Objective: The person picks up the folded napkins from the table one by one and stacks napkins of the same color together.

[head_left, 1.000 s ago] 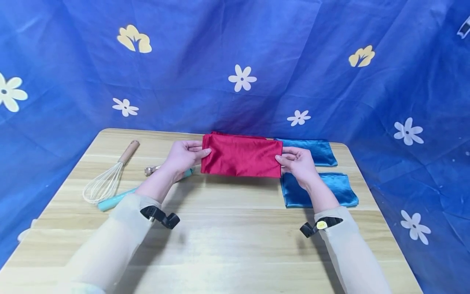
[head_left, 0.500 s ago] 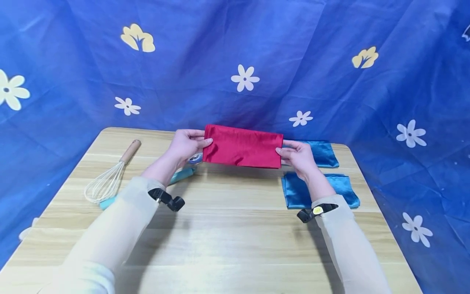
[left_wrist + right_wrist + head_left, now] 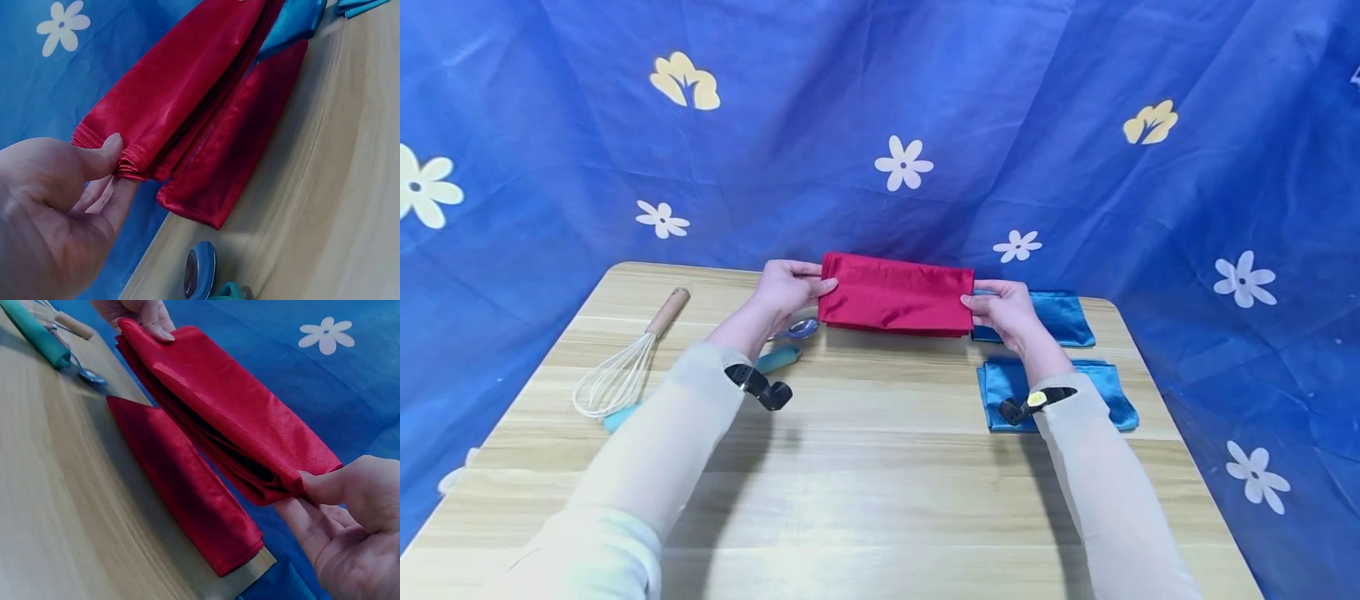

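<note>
A folded red satin cloth is held between my two hands near the table's back edge. My left hand pinches its left end, thumb on top and fingers underneath. At the other end my right hand pinches it the same way. In both wrist views the layers of the held cloth hang slightly apart along the near side. Below it, a second folded red cloth lies flat on the table; in the head view the held one mostly covers it.
Two folded blue cloths, one at the back and one in front, lie at the right. On the left are a whisk, a teal-handled utensil partly under my left arm, and a spoon. A blue curtain hangs behind.
Both hands have carried the red cloth farther back, over the second red one, then lowered it slightly. The spoon beside my left hand has come into sight.
</note>
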Tool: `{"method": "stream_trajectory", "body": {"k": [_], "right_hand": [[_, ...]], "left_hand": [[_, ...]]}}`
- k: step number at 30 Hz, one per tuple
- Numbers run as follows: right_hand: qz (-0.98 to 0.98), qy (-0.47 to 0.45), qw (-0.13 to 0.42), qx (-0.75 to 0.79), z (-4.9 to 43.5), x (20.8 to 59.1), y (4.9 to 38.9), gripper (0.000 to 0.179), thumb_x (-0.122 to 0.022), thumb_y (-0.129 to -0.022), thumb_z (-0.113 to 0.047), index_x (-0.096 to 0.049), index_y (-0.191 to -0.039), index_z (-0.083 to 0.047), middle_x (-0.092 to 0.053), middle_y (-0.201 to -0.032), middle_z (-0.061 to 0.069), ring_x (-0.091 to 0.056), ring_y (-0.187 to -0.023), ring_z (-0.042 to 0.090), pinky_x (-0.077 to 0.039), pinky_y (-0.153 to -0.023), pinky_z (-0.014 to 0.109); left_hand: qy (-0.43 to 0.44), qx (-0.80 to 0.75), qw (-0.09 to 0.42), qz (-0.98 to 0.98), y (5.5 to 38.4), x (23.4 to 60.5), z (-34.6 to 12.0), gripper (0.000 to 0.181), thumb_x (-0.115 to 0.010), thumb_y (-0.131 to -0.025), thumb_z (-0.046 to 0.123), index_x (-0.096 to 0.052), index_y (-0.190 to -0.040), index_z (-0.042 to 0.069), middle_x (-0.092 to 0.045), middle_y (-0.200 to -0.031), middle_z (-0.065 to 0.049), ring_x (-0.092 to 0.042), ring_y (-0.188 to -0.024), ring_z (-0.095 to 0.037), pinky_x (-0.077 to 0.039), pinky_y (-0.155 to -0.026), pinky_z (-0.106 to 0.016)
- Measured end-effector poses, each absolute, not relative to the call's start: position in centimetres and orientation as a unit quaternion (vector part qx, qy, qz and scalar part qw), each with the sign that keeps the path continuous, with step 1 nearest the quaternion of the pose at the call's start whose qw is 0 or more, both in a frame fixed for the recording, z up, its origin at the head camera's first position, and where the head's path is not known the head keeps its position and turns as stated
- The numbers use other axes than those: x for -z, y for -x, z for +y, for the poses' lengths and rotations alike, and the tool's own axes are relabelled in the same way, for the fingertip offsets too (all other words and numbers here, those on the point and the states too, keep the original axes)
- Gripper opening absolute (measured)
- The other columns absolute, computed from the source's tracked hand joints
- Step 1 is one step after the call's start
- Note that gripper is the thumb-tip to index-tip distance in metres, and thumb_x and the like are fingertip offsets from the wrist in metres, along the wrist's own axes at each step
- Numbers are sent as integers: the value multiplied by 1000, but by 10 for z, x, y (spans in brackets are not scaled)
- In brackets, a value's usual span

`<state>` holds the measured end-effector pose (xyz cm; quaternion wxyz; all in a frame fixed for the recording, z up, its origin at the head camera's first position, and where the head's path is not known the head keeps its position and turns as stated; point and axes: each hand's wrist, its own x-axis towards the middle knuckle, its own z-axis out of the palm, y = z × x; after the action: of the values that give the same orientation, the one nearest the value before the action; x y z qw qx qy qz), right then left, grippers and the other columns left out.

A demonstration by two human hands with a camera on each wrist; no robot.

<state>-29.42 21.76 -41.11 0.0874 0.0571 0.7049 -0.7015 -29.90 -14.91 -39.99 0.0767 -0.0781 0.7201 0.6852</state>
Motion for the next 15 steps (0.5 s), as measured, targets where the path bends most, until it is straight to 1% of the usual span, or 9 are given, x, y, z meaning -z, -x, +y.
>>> {"method": "stream_trajectory", "body": {"k": [5, 8, 15], "right_hand": [[719, -70, 82, 687, 218, 415, 304, 42, -77, -96, 1, -68, -137, 3, -80, -91, 5, -77, -77, 14, -63, -70, 27], [730, -81, 83, 674, 217, 418, 309, 43, -78, -95, 0, -68, -137, 3, -80, -92, 4, -76, -76, 13, -62, -68, 25], [750, -99, 80, 649, 215, 425, 318, 40, -80, -94, -2, -70, -133, 1, -79, -96, 6, -74, -81, 13, -62, -70, 26]], "left_hand": [[67, -651, 62, 754, 309, 404, -148, 41, -84, -92, 7, -70, -128, -8, -69, -121, -19, -72, -82, -9, -60, -82, -26], [75, -634, 57, 768, 312, 406, -147, 39, -84, -92, 7, -71, -126, -6, -68, -121, -17, -69, -80, -8, -59, -79, -24], [97, -627, 74, 769, 314, 410, -144, 40, -83, -94, 9, -69, -128, -5, -65, -124, -18, -68, -85, -10, -57, -73, -20]]}}
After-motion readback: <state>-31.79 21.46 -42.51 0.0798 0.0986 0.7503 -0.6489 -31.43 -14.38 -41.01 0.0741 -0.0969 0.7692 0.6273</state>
